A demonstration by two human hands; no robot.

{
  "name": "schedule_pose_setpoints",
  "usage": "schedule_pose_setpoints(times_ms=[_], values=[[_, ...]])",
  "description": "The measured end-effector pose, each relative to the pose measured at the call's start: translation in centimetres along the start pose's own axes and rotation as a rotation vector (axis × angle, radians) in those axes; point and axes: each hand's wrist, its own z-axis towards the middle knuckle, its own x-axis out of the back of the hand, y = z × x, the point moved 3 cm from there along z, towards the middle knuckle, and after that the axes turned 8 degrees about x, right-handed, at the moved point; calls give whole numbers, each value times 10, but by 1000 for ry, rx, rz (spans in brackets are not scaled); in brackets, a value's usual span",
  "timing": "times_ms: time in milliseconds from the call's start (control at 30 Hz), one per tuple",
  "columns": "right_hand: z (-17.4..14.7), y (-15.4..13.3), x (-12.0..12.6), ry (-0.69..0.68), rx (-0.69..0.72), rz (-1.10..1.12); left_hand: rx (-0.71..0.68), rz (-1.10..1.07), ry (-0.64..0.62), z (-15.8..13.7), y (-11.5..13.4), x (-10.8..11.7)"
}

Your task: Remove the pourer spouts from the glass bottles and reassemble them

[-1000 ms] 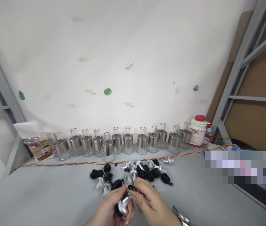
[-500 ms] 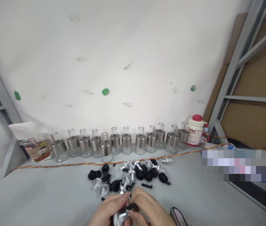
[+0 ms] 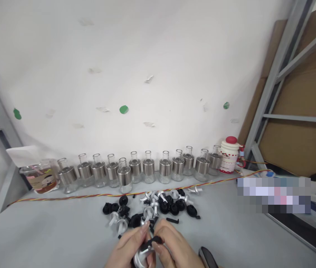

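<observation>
My left hand (image 3: 128, 243) is closed around a silver round cap with a spout (image 3: 140, 259) at the bottom centre. My right hand (image 3: 177, 243) pinches a black lever-like strip (image 3: 154, 241), which lies against the top of the silver cap. Whether the strip is fixed to the cap cannot be made out behind the fingers. Just beyond both hands lies a loose pile of silver caps (image 3: 122, 225) and black round caps (image 3: 191, 211). A separate black strip (image 3: 172, 220) rests by the pile's near right side.
A row of glass bottles with metal sleeves (image 3: 124, 174) stands along the white wall. A twisted red and yellow wire (image 3: 85, 196) runs in front of them. At the left is a plastic tub (image 3: 42, 180), at the right a cream jar with a red lid (image 3: 228, 158).
The view has shifted slightly. Both hands keep their hold on the silver cap and black strip, and the strip's visible end has tilted a little between the fingers.
</observation>
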Motion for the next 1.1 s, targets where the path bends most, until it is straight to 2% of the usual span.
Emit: schedule_pose_setpoints(times_ms=[167, 367, 533, 600, 633, 733, 833, 900, 1100], values=[[2, 3, -1, -9, -38, 103, 28, -119, -15, 2, -2, 0], [-1, 3, -5, -19, -47, 100, 34, -118, -17, 4, -7, 1], [-1, 7, 8, 98, -63, 49, -56, -303, 12, 7, 11, 21], [2, 18, 20, 148, -177, -73, -73, -269, -18, 11, 21, 30], [4, 26, 26, 152, -252, -174, -116, -241, 15, 12, 26, 35], [8, 51, 39, 32, -378, -572, -75, -176, 124, 17, 27, 39], [7, 70, 47, -106, -383, -866, -38, -104, 150, 19, 21, 31], [5, 76, 49, -152, -369, -966, -80, 10, 120, 20, 18, 26], [11, 54, 47, -156, -269, -1064, -167, 290, 64, 24, 8, 26]])
